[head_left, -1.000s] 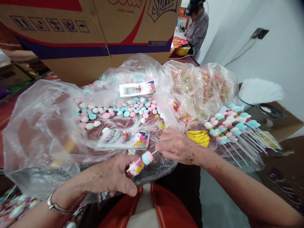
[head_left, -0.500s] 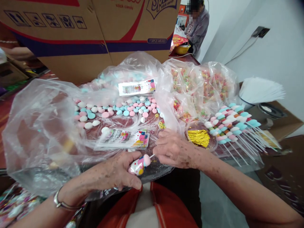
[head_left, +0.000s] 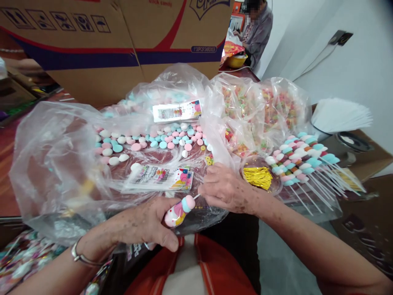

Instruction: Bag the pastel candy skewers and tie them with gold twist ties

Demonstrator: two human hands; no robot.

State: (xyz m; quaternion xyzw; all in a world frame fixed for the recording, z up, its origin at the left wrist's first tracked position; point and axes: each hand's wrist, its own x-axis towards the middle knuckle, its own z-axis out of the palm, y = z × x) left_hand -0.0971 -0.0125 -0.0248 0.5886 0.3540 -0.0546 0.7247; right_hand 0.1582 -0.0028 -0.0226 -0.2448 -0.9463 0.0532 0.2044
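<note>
A marshmallow-like candy stick [head_left: 189, 201], with a pink piece and a blue piece showing, sits partly inside a small printed clear bag [head_left: 174, 217]. My left hand [head_left: 145, 223] holds this bag from the left; its thumb is apart from it and its lower fingers are hidden. My right hand [head_left: 225, 188] pinches the white stick, its fingers closed just beyond the pink end. Behind both hands lies a stack of printed bags [head_left: 159, 179] on clear plastic. Beside my right wrist is a round tub of gold twist ties [head_left: 258, 177].
Loose pink, white and blue candies [head_left: 162, 139] lie in a large plastic bag [head_left: 58, 164]. Finished-looking candy skewers [head_left: 302, 157] are piled on the right. Bags of gummy rings [head_left: 245, 102] and a big carton [head_left: 92, 53] stand behind. A person [head_left: 258, 32] sits farther back.
Relative to the printed bag, the candy stick now sticks out more, with a blue piece showing below the pink one. My left thumb has moved slightly away, and the view has shifted a little.
</note>
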